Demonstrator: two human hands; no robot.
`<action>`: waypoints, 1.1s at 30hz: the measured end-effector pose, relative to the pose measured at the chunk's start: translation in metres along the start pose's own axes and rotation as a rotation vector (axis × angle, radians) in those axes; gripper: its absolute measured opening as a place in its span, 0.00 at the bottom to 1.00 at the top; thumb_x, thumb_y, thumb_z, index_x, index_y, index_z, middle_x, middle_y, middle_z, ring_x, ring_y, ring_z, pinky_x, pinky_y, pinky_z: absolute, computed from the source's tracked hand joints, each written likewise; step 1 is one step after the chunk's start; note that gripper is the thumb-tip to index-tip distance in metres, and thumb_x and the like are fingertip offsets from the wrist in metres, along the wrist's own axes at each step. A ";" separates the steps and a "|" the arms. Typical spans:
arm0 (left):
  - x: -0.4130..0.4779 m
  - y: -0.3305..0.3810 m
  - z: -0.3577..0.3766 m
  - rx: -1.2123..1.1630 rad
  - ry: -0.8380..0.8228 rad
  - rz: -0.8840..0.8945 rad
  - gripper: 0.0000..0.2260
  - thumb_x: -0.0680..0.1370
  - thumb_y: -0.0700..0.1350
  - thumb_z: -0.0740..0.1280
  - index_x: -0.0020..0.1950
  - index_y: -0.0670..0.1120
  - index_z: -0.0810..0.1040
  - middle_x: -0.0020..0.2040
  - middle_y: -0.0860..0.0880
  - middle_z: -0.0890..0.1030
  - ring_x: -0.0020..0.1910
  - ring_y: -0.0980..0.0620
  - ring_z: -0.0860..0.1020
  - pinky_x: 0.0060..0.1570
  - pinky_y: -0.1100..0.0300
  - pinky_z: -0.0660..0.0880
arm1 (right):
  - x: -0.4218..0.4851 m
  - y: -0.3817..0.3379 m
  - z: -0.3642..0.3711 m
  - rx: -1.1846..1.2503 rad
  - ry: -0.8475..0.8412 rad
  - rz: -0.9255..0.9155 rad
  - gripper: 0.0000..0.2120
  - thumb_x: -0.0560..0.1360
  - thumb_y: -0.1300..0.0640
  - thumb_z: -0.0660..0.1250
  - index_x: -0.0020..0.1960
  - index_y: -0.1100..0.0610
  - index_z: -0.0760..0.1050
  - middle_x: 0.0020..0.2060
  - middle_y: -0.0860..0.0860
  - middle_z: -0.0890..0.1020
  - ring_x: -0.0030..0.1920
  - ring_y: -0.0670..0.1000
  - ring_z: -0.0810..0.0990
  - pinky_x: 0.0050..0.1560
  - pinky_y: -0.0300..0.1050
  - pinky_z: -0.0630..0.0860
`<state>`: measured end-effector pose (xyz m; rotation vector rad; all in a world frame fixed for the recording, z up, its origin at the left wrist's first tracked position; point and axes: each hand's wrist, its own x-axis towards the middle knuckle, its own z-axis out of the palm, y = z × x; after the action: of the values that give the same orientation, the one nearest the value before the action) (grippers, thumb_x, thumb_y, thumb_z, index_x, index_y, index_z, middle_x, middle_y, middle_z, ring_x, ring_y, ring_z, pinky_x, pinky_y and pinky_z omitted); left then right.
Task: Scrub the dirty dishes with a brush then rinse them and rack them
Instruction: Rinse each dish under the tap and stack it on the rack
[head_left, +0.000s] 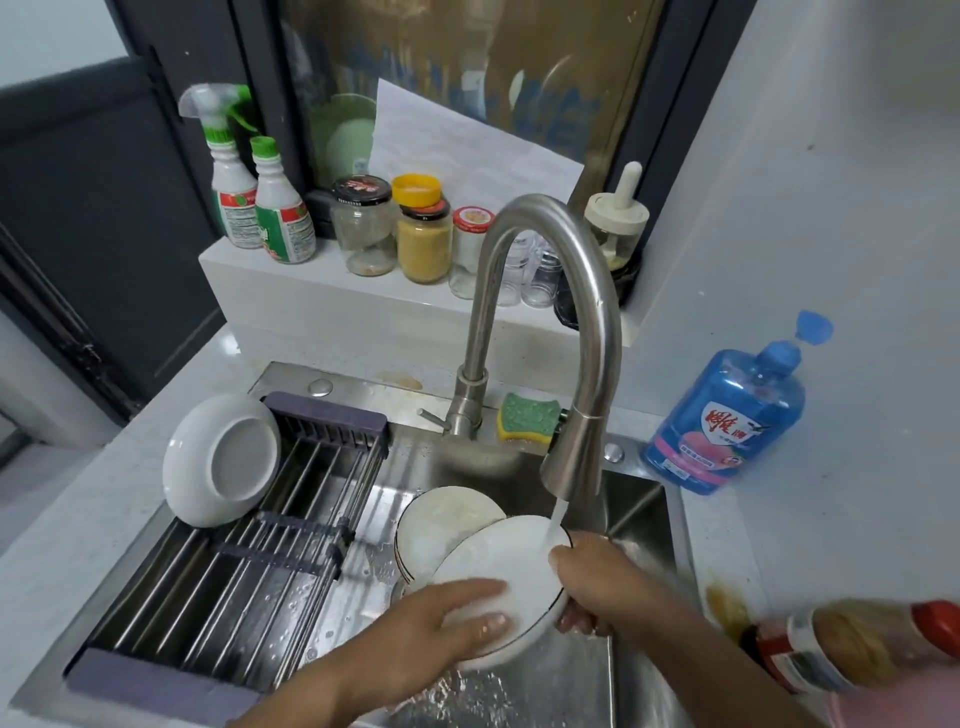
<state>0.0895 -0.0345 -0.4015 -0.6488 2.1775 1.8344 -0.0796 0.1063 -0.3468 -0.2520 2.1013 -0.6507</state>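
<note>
At the near right edge a blurred red-capped bottle (857, 649) lies on the counter (831, 519). Over the sink (639, 499) the left grip (441, 618) is released, its straight fingers laid flat across the face of a white plate (514, 566). The right grip (597, 587) grasps the plate's right rim, thumb on top and fingers curled beneath. The plate is tilted under running water (556, 519) from the tap (550, 312). Just behind it lie stacked plates (447, 525) in the basin. To the left a rack (234, 561) spans the sink, with an upturned white dish (221, 460) leaning at its far end. Farther back are a green sponge (527, 418), a blue detergent bottle (727, 421), and a ledge (291, 291) carrying jars (423, 239) and spray bottles (234, 197).
</note>
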 end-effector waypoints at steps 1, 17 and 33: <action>-0.005 0.005 -0.001 0.048 -0.064 0.034 0.24 0.71 0.66 0.75 0.67 0.69 0.77 0.69 0.71 0.73 0.70 0.70 0.69 0.73 0.63 0.67 | -0.001 -0.004 -0.001 0.015 -0.002 0.033 0.15 0.80 0.58 0.52 0.46 0.64 0.76 0.28 0.58 0.80 0.21 0.49 0.70 0.25 0.35 0.61; -0.028 0.008 -0.026 -0.684 -0.063 -0.009 0.26 0.74 0.31 0.73 0.70 0.45 0.75 0.62 0.40 0.83 0.62 0.40 0.82 0.60 0.45 0.80 | -0.006 0.013 0.023 0.498 0.113 0.149 0.16 0.82 0.45 0.62 0.52 0.57 0.79 0.34 0.53 0.79 0.28 0.48 0.71 0.30 0.37 0.65; 0.040 0.089 -0.008 -0.706 0.085 -0.160 0.10 0.80 0.43 0.71 0.61 0.44 0.80 0.49 0.44 0.86 0.49 0.47 0.83 0.56 0.45 0.81 | 0.008 0.037 0.026 0.932 0.113 0.274 0.21 0.79 0.44 0.68 0.61 0.61 0.76 0.45 0.60 0.87 0.48 0.60 0.86 0.55 0.60 0.82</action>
<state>0.0140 -0.0392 -0.3399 -1.0035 1.4185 2.5086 -0.0605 0.1250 -0.3844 0.5904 1.6703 -1.3946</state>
